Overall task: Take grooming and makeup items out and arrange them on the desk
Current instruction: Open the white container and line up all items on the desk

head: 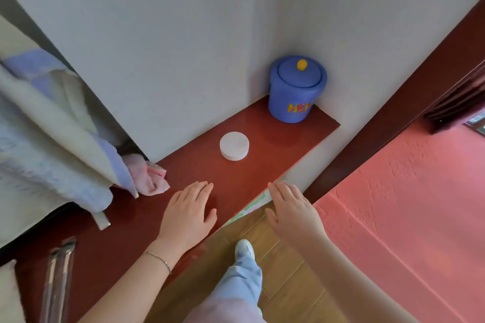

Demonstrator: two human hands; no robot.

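Both flat hands (left (187, 214), right (292, 214)) near white jar (234, 145) on desk (275, 139).

A home bedroom: dark red desk (199, 165) against white wall (157, 47), draped blanket (47, 139), wood floor (288, 283).

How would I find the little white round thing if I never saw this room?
Look at the dark red desk that runs into the wall corner, where a blue lidded pot with a yellow knob stands. Nearer the person, ahead of the left hand, lies the white round case. It is flat, pale and plain.
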